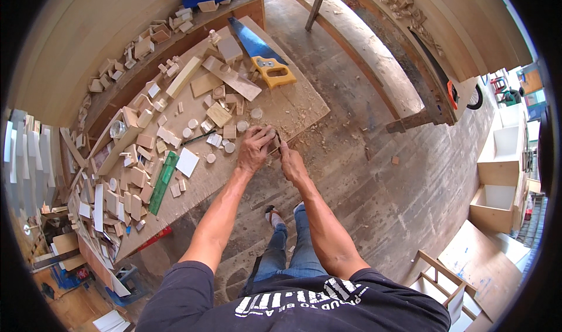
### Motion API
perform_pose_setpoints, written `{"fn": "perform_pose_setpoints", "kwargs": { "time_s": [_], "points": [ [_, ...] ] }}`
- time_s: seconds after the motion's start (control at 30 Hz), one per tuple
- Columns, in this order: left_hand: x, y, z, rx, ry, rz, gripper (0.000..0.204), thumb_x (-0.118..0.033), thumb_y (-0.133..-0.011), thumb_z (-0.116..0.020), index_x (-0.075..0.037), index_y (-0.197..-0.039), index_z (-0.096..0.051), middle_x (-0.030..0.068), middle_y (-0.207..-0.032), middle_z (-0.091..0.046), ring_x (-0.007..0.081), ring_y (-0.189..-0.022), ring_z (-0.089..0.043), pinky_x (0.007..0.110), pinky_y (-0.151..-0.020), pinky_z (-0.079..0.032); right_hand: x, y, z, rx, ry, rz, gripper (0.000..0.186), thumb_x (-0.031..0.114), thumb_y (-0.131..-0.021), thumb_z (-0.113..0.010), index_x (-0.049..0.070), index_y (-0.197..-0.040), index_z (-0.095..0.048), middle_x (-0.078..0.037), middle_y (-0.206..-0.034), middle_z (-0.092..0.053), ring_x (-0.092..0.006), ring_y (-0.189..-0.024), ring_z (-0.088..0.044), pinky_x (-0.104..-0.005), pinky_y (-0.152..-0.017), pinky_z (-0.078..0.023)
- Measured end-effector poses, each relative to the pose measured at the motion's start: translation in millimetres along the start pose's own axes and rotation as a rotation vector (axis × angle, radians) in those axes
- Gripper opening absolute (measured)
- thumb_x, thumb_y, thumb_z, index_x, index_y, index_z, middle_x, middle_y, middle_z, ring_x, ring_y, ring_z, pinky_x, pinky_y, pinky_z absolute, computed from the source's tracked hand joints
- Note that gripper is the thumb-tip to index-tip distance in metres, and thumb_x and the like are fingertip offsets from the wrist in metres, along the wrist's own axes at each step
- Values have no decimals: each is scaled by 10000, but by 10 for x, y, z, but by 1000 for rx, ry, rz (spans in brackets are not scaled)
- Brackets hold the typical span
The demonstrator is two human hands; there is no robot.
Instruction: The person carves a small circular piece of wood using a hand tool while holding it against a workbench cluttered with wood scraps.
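Observation:
At the near right edge of the workbench (304, 102), my left hand (256, 148) is closed around a small wooden piece (273, 147), mostly hidden by the fingers. Close against it, my right hand (293, 163) grips a slim dark tool (278, 138) whose tip meets the wood; its exact kind is too small to tell. Pale wood shavings (293, 123) lie on the bench just beyond both hands. Small round wooden discs (242, 126) and a square block (229, 132) rest left of my left hand.
A handsaw with a yellow handle (273, 72) lies at the bench's far side. Many wood offcuts (137, 177), a green ruler-like strip (163, 183) and a white square (187, 162) cover the left part. A wooden frame (448, 279) stands at lower right.

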State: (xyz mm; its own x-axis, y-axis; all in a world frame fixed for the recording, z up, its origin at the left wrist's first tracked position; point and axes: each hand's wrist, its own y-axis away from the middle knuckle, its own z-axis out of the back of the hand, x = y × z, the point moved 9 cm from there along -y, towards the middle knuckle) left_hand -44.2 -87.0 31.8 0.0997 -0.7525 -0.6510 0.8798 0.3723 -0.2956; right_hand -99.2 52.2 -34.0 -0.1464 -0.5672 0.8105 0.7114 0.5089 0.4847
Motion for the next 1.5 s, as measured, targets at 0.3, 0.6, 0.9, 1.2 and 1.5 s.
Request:
{"fn": "perform_pose_setpoints", "kwargs": {
  "time_s": [0.3,0.6,0.9,1.2,1.5],
  "points": [
    [-37,-3,-19,-44,-37,-49,313,-48,-834,-654,-89,-1121,-771,67,-1243,-731,294,-1150,-597,386,-994,-510,40,-78,-62,-8,146,-51,732,511,-1089,-285,-96,-1060,-694,-399,-1068,-659,-546,-1108,-619,-559,-963,-469],
    [8,17,-27,-61,-51,-6,249,-93,-877,-669,-74,-1100,-778,88,-1222,-738,308,-1160,-607,396,-1000,-512,151,249,-10,-67,224,-127,743,538,-1075,-287,-83,-1140,-691,-403,-1123,-645,-542,-1150,-601,-558,-1009,-469],
    [93,21,59,-134,104,179,261,-131,-870,-733,-66,-1119,-770,137,-1231,-725,327,-1212,-586,402,-1033,-492,-101,231,85,-8,-74,-67,768,587,-1072,-308,-82,-1017,-681,-292,-890,-695,-412,-871,-672,-471,-838,-498],
    [-18,11,-32,-79,-128,104,282,-157,-871,-728,-85,-1141,-772,58,-1223,-739,324,-1196,-583,402,-1030,-493,112,15,80,33,60,73,754,547,-1084,-304,-116,-1023,-658,-327,-951,-691,-439,-933,-673,-471,-874,-482],
    [-97,-104,-127,-10,20,134,291,-103,-883,-708,-65,-1165,-766,108,-1255,-723,328,-1221,-590,408,-1063,-472,-242,-377,-17,10,302,113,740,563,-1069,-282,-43,-1235,-674,-361,-1132,-673,-536,-1157,-604,-521,-991,-440]
  ]
}}
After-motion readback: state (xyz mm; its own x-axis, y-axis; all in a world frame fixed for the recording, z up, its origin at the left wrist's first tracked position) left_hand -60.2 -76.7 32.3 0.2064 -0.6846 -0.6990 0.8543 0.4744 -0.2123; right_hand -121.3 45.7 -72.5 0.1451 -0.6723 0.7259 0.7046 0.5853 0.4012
